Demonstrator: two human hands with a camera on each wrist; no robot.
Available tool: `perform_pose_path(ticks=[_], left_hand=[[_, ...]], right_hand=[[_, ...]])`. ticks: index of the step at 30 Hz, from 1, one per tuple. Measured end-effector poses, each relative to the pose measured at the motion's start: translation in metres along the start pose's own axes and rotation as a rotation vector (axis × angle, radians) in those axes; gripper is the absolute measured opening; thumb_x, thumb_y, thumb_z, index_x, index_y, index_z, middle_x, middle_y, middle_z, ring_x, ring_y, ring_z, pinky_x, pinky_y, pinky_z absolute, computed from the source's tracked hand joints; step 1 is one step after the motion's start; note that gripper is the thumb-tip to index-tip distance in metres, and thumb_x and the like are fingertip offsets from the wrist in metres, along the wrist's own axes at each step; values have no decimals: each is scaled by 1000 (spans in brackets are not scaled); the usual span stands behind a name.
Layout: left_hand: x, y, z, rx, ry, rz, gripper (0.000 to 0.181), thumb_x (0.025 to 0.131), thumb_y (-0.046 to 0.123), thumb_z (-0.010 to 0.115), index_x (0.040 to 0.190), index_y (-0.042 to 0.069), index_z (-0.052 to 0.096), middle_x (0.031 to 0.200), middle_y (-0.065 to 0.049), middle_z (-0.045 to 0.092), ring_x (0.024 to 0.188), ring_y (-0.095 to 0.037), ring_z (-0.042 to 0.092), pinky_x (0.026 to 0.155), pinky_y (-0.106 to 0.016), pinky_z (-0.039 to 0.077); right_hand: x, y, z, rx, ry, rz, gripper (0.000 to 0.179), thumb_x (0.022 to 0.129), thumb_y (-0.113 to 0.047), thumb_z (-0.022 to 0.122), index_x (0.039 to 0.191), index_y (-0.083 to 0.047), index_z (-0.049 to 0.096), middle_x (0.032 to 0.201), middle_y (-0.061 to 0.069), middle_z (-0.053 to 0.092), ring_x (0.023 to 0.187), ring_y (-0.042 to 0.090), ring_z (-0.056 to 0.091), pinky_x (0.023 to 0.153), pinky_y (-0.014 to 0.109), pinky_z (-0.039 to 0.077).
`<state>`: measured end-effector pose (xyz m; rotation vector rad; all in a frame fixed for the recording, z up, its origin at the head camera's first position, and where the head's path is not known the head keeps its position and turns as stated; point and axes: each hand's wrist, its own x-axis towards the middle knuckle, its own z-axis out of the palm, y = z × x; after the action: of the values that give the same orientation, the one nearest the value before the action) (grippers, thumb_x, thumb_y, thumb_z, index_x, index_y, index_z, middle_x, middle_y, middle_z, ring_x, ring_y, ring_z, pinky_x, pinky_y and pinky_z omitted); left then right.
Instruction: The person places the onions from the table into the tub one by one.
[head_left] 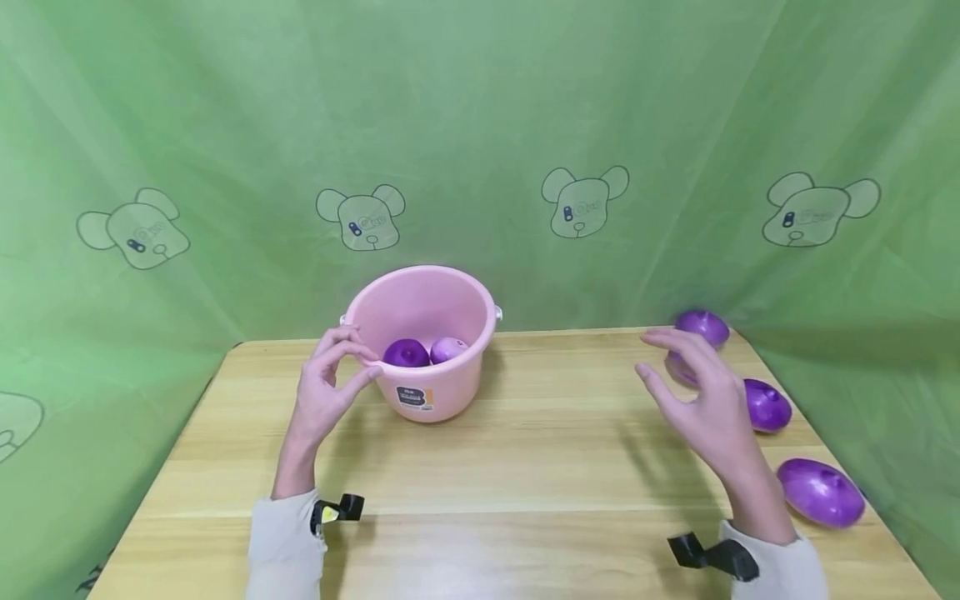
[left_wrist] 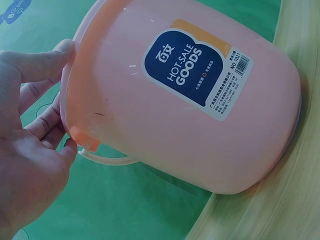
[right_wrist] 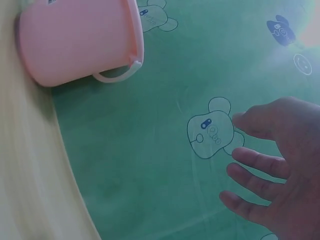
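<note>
A pink bucket point(head_left: 442, 392) stands upright at the back of the table, a label on its front. Inside it lie a dark purple onion-like ball point(head_left: 406, 353) and a paler one point(head_left: 447, 349). My left hand point(head_left: 324, 392) pinches the bucket's rim at its left front; the left wrist view shows the thumb outside and fingers at the edge. On the right, my right hand point(head_left: 705, 400) hovers over the table with fingers spread and nothing in them. It partly covers a pale purple one point(head_left: 681, 369) behind it.
Along the table's right edge lie more shiny purple onion-like things: one at the back corner point(head_left: 702, 327), one midway point(head_left: 767, 406) and one nearer point(head_left: 821, 492). A green curtain point(head_left: 480, 125) with bear-head prints hangs around the wooden table point(head_left: 525, 475).
</note>
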<state>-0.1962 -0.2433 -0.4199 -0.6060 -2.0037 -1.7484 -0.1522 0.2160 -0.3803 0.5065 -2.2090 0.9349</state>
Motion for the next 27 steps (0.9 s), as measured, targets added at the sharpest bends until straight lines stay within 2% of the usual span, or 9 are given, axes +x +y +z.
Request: perform_pose_path(ticks=[5, 10, 18, 23, 27], left_hand=[[-1, 0, 0, -4, 2, -4, 18, 82, -15, 76, 96, -7, 70, 114, -14, 57, 135, -45, 39, 128, -43, 22], [-1, 0, 0, -3, 2, -7, 18, 81, -15, 76, 97, -7, 70, 114, -13, 57, 136, -37, 42, 128, -43, 21], [1, 1, 0, -9, 7, -4, 18, 81, -15, 76, 96, -8, 70, 115, -14, 56, 134, -27, 44, 127, -44, 23], [1, 1, 0, -15, 4, -13, 17, 81, -15, 76, 96, -8, 70, 115, -14, 56, 133, -26, 45, 127, -45, 23], [1, 2, 0, -10, 2, -14, 18, 81, -14, 76, 96, -7, 70, 116, -14, 56, 133, -26, 44, 127, -45, 22]], right_hand=[[-6, 5, -6, -18, -2, -14, 50, 79, 7, 83, 125, -4, 70, 125, 10, 68, 115, -1, 57, 102, 8, 44], [-12, 11, -12, -30, 11, -17, 52, 76, 7, 83, 125, -4, 70, 126, 12, 68, 117, -2, 55, 105, 10, 41], [-20, 19, -15, -36, 21, -22, 51, 75, 10, 83, 123, -1, 70, 123, 14, 69, 113, -5, 57, 99, 6, 43], [-21, 22, -16, -43, 24, -21, 51, 75, 10, 83, 122, -2, 71, 122, 15, 69, 111, -6, 57, 100, 6, 44], [-21, 25, -20, -81, 26, -2, 50, 76, 7, 84, 123, -4, 71, 121, 14, 70, 104, -11, 55, 80, 5, 46]])
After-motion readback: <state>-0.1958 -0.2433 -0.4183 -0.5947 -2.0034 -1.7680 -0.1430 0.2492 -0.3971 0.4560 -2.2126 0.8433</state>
